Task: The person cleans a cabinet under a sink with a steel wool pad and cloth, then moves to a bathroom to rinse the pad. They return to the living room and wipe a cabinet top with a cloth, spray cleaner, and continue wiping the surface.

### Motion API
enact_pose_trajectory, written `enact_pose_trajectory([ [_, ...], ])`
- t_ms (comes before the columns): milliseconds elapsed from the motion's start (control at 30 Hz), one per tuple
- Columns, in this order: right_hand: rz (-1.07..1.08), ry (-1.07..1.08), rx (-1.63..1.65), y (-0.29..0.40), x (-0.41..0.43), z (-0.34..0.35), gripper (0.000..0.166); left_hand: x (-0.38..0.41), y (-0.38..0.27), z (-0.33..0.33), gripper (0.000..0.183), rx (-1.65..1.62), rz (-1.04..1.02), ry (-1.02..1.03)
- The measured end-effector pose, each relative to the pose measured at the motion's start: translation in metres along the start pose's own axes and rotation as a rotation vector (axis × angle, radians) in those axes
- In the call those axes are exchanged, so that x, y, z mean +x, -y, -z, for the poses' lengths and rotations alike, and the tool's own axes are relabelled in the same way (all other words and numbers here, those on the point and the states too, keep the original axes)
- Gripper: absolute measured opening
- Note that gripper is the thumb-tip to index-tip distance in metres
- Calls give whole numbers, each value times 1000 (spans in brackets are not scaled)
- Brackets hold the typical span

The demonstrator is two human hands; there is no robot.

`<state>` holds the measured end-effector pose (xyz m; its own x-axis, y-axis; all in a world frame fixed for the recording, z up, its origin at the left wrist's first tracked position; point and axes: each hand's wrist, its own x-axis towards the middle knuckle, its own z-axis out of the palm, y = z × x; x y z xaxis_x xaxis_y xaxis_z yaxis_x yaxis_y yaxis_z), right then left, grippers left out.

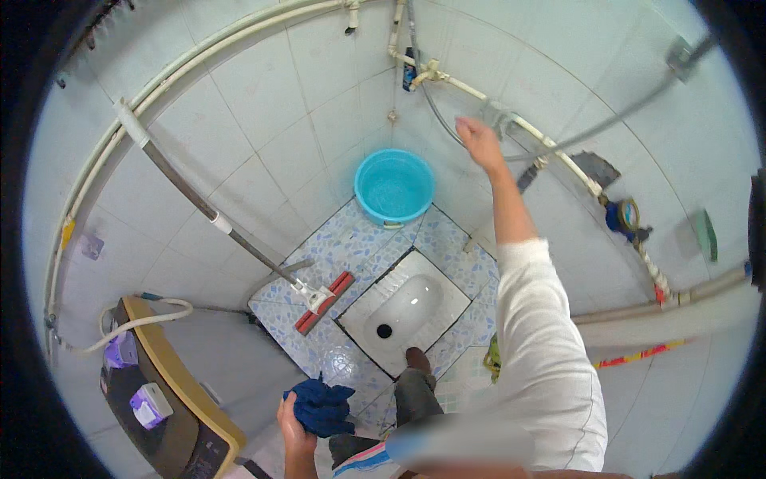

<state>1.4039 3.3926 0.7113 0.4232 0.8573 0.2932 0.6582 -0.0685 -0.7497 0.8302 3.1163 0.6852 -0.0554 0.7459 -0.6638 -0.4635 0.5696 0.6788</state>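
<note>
My left hand (pixel 293 422) holds a bunched dark blue cloth (pixel 323 408) at the lower middle, beside the washing machine. My right arm, in a white sleeve, reaches up and forward to the wall on the right. My right hand (pixel 477 141) is beside the grey hose (pixel 440 114) and below the wall pipe; its fingers look curled, but whether they hold anything is unclear. A blue plastic basin (pixel 395 187) stands on the floor in the corner, lower left of that hand, and appears to hold water.
A squat toilet (pixel 404 314) is set in the tiled floor by my foot. A mop with a red head (pixel 325 303) leans on the left wall. A washing machine (pixel 173 371) with purple-and-white packs stands at the lower left. Pipes, a tap (pixel 432 72) and a water meter (pixel 623 218) line the walls.
</note>
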Motion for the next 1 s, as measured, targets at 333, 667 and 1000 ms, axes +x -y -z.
enact_pose_trajectory([
  [333,111,-241,-242,-68,245,-66,47,-39,19,-81,35,-52,-46,-291],
  [667,23,-100,193,-66,262,-64,59,-47,27,-108,40,-65,6,-398],
  [1000,31,-181,401,-59,211,-89,55,-89,27,-81,41,-245,62,-650],
])
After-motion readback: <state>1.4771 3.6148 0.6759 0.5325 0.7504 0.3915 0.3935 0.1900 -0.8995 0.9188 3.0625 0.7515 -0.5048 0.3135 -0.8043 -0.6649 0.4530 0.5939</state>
